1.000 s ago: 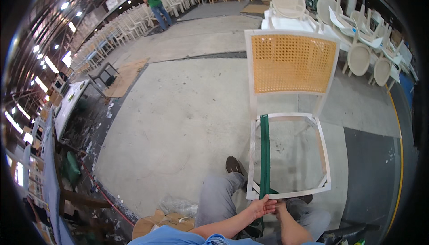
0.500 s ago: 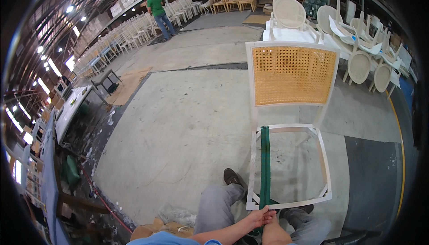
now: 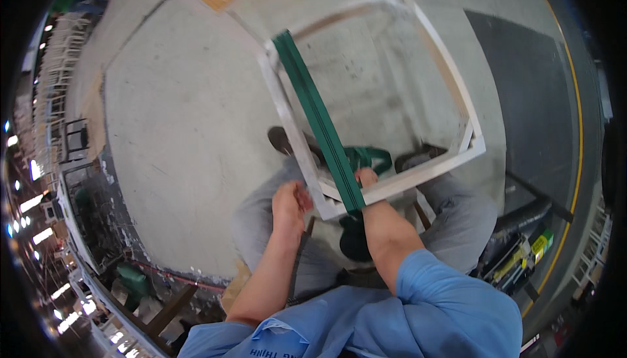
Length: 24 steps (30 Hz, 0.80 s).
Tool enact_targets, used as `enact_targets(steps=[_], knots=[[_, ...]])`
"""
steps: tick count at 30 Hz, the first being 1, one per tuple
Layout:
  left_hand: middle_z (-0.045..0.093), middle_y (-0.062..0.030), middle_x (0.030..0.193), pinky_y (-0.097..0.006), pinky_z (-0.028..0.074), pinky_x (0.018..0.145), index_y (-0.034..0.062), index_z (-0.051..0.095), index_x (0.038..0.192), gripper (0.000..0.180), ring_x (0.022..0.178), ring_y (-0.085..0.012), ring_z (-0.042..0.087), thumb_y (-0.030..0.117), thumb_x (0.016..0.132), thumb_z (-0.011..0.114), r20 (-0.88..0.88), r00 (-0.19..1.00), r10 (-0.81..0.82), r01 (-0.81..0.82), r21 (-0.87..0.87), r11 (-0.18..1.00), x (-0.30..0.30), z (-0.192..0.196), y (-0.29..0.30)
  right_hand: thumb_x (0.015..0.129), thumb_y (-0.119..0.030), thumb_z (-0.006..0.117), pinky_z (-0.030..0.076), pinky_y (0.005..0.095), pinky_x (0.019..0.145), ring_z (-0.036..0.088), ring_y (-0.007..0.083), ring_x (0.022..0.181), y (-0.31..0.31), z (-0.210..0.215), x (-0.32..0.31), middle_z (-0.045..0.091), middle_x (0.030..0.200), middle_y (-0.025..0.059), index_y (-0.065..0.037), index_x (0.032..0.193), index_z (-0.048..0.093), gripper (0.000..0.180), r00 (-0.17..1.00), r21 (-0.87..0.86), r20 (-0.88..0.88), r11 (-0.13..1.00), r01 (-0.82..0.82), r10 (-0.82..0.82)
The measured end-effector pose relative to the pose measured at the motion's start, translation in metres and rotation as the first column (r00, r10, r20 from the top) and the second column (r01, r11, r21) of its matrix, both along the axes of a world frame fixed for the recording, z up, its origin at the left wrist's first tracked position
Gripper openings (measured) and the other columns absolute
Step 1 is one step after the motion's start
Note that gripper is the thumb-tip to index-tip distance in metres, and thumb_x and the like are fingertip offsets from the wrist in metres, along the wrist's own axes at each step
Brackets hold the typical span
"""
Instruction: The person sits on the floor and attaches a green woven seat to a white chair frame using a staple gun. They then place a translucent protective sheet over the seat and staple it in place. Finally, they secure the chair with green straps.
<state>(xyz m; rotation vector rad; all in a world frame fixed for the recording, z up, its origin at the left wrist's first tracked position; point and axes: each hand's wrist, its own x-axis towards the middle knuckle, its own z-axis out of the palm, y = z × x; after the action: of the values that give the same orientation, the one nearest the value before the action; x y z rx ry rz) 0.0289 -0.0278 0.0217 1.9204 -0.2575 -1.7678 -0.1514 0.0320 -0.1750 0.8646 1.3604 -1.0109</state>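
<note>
Webbing strap: green, stretched across the open white seat frame from its far rail to the near rail above your knees.
Right hand: reaches under the near rail at the strap's end; its grip is hidden, so you cannot tell whether it is clenched.
Left hand: loosely curled beside the frame's near corner, holding nothing visible.
Technique: keep the strap flat, untwisted and square to the rail while you tension it.
Slack: spare webbing hangs below the frame.

A bare concrete floor spreads out below. Rows of chairs stand far left. A yellow line curves along the right.
</note>
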Motion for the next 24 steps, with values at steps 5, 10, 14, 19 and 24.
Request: enact_targets(steps=[5, 10, 14, 19, 24], knots=[[0.069, -0.0070, 0.086, -0.033, 0.052, 0.065, 0.0038, 0.065, 0.103, 0.021, 0.070, -0.0172, 0.062, 0.023, 0.100, 0.058, -0.206, 0.979, -0.001, 0.031, 0.141, 0.989, -0.023, -0.069, -0.031, 0.098, -0.009, 0.043, 0.030, 0.0452, 0.038, 0.036, 0.0282, 0.040, -0.017, -0.019, 0.002, 0.044, 0.061, 0.0115, -0.004, 0.082, 0.048, 0.018, 1.000, 0.141, 0.012, 0.990, 0.020, -0.022], [0.070, -0.0131, 0.097, -0.037, 0.058, 0.086, 0.0026, 0.069, 0.106, 0.026, 0.091, -0.0256, 0.070, 0.028, 0.098, 0.069, -0.300, 0.818, -0.491, 0.469, -0.147, 0.871, -0.018, -0.115, -0.027, 0.102, -0.016, 0.043, 0.030, 0.0448, 0.039, 0.038, 0.0264, 0.040, -0.033, -0.025, 0.016, 0.044, 0.060, 0.0105, -0.004, 0.086, 0.049, 0.020, 0.995, 0.141, 0.093, 0.989, -0.055, 0.042], [0.070, -0.0130, 0.104, -0.033, 0.055, 0.089, 0.0010, 0.071, 0.107, 0.037, 0.097, -0.0222, 0.069, 0.036, 0.096, 0.073, -0.003, 0.590, -0.808, 0.797, -0.162, 0.582, -0.041, -0.110, -0.025, 0.106, -0.025, 0.045, 0.032, 0.0414, 0.040, 0.040, 0.0229, 0.042, -0.035, -0.045, 0.016, 0.046, 0.060, 0.0082, -0.004, 0.087, 0.049, 0.028, 0.988, -0.025, 0.003, 0.987, -0.157, 0.157], [0.069, -0.0093, 0.109, -0.033, 0.053, 0.088, 0.0028, 0.067, 0.116, 0.031, 0.098, -0.0194, 0.066, 0.025, 0.094, 0.074, 0.119, 0.512, -0.851, 0.857, -0.006, 0.515, -0.062, -0.095, -0.022, 0.111, -0.035, 0.041, 0.034, 0.0351, 0.040, 0.040, 0.0146, 0.043, -0.068, -0.025, 0.019, 0.041, 0.057, 0.0008, -0.005, 0.097, 0.051, 0.035, 0.983, -0.403, 0.037, 0.903, -0.148, 0.178], [0.069, -0.0065, 0.103, -0.034, 0.054, 0.080, 0.0066, 0.068, 0.111, 0.027, 0.090, -0.0177, 0.066, 0.024, 0.093, 0.077, 0.084, 0.570, -0.818, 0.822, -0.049, 0.568, -0.057, -0.101, -0.022, 0.112, -0.033, 0.041, 0.040, 0.0365, 0.046, 0.042, 0.0164, 0.045, -0.085, -0.009, 0.017, 0.046, 0.060, 0.0040, -0.002, 0.099, 0.052, 0.035, 0.940, -0.526, -0.107, 0.784, -0.329, 0.322]])
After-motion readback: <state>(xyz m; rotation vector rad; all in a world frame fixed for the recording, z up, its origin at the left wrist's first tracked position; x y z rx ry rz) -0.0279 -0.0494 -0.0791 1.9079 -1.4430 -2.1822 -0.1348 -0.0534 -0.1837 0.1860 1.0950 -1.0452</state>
